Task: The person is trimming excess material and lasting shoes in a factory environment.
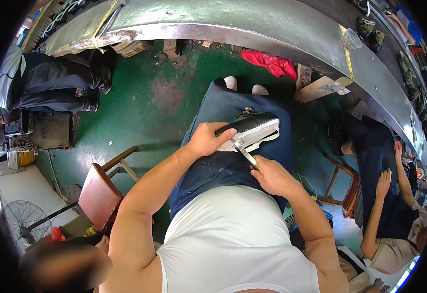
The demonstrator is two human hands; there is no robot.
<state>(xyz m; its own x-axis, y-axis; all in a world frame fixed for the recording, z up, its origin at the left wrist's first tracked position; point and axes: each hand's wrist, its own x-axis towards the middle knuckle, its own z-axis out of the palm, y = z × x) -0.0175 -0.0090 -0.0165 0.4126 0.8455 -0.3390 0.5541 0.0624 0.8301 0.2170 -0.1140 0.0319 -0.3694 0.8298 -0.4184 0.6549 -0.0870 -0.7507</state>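
Note:
A black shoe upper with a white lining [253, 130] lies across my lap on dark blue trousers. My left hand [208, 139] grips its near left end, fingers curled over the black edge. My right hand [271, 175] holds a thin metal tool [245, 152] whose tip touches the white lining near the left hand. Both forearms come in from the lower edge, over a white vest.
A long grey conveyor table [252, 27] curves across the top with shoes on its right part. A red cloth [271, 63] lies under it. A wooden stool [103, 188] stands left; another person sits at right [384, 195], one more at upper left.

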